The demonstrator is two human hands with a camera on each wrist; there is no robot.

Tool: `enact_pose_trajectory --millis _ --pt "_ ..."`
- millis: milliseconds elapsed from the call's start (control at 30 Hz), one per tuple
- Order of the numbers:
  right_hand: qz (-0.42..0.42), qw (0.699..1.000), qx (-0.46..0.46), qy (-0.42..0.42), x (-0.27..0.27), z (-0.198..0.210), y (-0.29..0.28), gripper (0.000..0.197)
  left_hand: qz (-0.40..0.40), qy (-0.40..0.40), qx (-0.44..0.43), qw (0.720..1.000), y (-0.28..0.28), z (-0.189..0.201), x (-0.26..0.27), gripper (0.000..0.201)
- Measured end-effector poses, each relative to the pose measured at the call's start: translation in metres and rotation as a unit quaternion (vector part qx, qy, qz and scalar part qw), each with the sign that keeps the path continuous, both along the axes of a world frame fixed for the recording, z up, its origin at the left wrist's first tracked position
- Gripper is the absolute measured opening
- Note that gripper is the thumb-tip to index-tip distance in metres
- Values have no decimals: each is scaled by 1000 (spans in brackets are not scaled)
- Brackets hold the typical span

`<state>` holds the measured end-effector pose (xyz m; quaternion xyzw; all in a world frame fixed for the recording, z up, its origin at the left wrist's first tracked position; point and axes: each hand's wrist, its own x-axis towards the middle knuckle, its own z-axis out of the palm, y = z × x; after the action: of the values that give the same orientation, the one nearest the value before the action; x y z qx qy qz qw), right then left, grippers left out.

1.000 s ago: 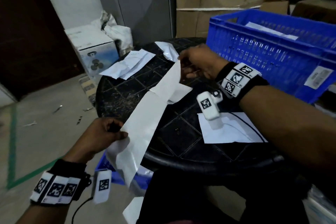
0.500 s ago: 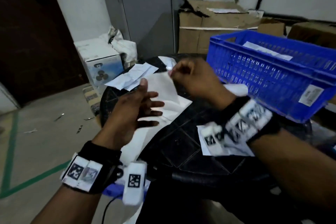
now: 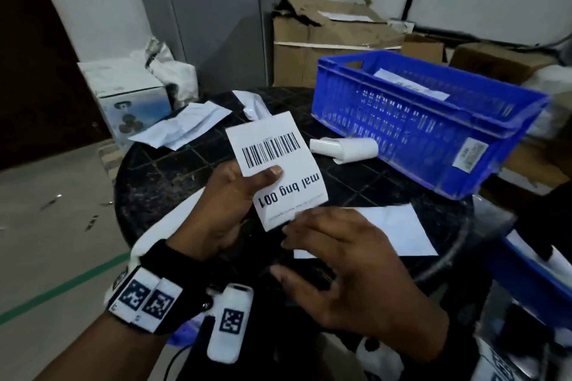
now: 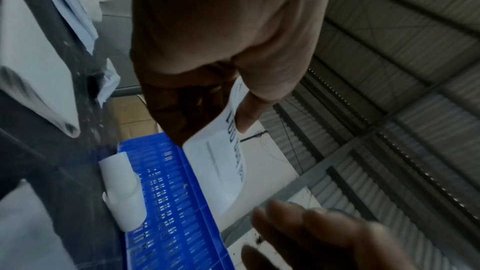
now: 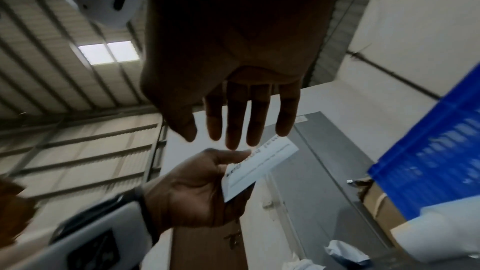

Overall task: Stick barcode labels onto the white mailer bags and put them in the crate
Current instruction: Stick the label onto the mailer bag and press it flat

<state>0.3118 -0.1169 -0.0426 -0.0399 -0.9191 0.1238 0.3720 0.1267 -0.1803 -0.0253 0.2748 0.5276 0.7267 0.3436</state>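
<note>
My left hand (image 3: 247,185) holds a white barcode label (image 3: 278,164) upright above the table, thumb on its printed face, fingers behind. It reads "mal bng 001" upside down. The same label (image 4: 215,163) shows under the thumb in the left wrist view. My right hand (image 3: 309,235) is open with straight fingers (image 5: 246,126), their tips at the label's (image 5: 259,167) lower edge. A white mailer bag (image 3: 396,226) lies flat on the table to the right of the hands. The blue crate (image 3: 433,120) stands at the table's far right with a white bag inside.
A white label roll (image 3: 349,148) lies against the crate's front wall. More white bags (image 3: 185,127) sit at the far left of the round black table (image 3: 192,170). Cardboard boxes (image 3: 328,43) stand behind it. A white boxed fan (image 3: 127,99) is on the floor to the left.
The long white strip stretched between both hands is gone from them. My left hand now holds up a single barcode label, and my right hand has come back near and opened below it.
</note>
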Motion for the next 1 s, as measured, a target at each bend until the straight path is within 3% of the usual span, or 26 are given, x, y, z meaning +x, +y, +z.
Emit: enact_pose_trajectory --millis 67,133,233,333,433,567,600,667,800,900,1000 --pt "-47 994 -89 52 20 5 9 19 -15 27 17 999 11 0 3 23" --pt "-111 958 -237 117 33 15 21 18 -45 46 24 998 18 4 11 26" --pt "-138 865 -457 154 40 20 40 42 -77 53 28 995 28 6 26 30" --pt "-77 766 -627 121 34 8 42 64 -69 -12 62 996 38 6 40 29" --pt "-32 679 -719 143 25 -3 37 59 -73 -77 84 991 42 3 54 30" --pt "-43 628 -754 189 16 -5 46 30 -77 -92 95 988 39 -9 61 36" --pt "-46 631 -748 200 16 -4 49 24 -78 -79 97 989 38 -13 60 38" --pt "-47 666 -715 205 22 1 57 21 -57 -40 79 994 35 -19 55 38" --pt "-71 802 -570 162 44 21 81 16 -4 45 5 999 19 -32 42 29" --pt "-56 878 -468 87 64 46 100 21 35 53 -46 997 5 -30 19 46" --pt "-20 916 -399 -31 74 75 114 24 22 220 -33 975 1 -12 -4 35"
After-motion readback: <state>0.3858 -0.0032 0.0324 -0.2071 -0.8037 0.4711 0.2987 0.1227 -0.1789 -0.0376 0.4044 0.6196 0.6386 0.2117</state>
